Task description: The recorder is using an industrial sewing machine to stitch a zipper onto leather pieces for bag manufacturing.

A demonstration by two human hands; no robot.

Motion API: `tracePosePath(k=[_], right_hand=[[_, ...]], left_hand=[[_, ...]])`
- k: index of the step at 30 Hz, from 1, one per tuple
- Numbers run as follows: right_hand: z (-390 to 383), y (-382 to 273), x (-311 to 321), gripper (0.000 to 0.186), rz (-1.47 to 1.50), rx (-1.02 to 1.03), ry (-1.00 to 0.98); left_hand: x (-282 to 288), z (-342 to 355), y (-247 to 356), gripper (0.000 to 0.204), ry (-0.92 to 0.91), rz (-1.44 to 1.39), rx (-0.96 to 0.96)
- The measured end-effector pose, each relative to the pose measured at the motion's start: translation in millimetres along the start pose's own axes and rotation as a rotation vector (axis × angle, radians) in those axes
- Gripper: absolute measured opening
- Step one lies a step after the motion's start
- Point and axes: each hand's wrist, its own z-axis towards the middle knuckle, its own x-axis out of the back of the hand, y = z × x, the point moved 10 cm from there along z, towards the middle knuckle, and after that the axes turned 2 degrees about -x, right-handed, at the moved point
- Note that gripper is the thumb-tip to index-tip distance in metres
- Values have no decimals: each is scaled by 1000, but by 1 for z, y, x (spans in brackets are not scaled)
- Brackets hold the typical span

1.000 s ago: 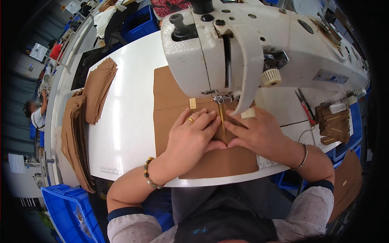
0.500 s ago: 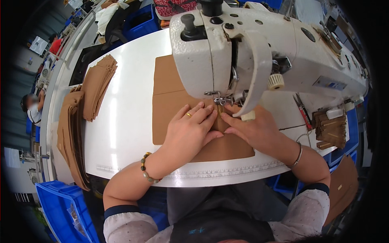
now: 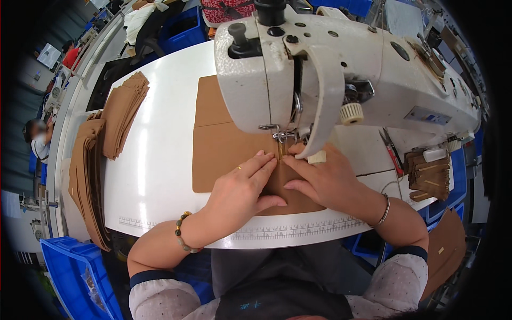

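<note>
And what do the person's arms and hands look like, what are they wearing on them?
Both arms have short, pale sleeves with little dark dots and dark blue cuffs. The left hand has a gold-coloured ring, with a bracelet of dark and greenish beads at its wrist. The right hand has a silvery bangle at its wrist.

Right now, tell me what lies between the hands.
In the head view, brown cloth lies between the left hand and the right hand, with a short stretch of gold zipper showing toward the sewing machine.
</note>
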Motion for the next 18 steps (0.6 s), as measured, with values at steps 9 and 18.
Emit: tracePosePath(k=[9,18], right_hand=[[1,-4,0,35,-20,33,27],[0,-7,-3,40,-54,50,31]], left_hand=[[-5,-1,2,73,-22,2,-1],[-8,-1,9,71,-40,120,-91]])
